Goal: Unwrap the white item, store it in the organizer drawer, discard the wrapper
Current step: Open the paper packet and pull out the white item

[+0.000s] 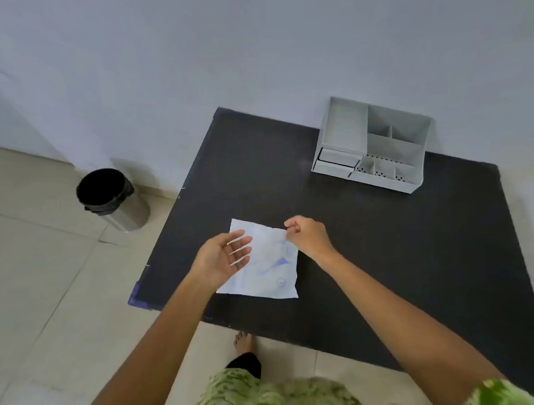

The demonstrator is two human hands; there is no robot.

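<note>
Head view: white wrapped item (267,265) lies flat on the black table (382,257), near the left-near edge. Left hand (224,256) hovers above its left side, palm open, fingers spread. Right hand (307,236) pinches the wrapper's far right corner, fingertips together. Grey organizer (370,146) stands at the far edge. Bin (111,197) on floor, left of table.

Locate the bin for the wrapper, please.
Head view: the black-lined bin stands on the tiled floor at left, off the dark table's far-left corner, against the wall.
</note>
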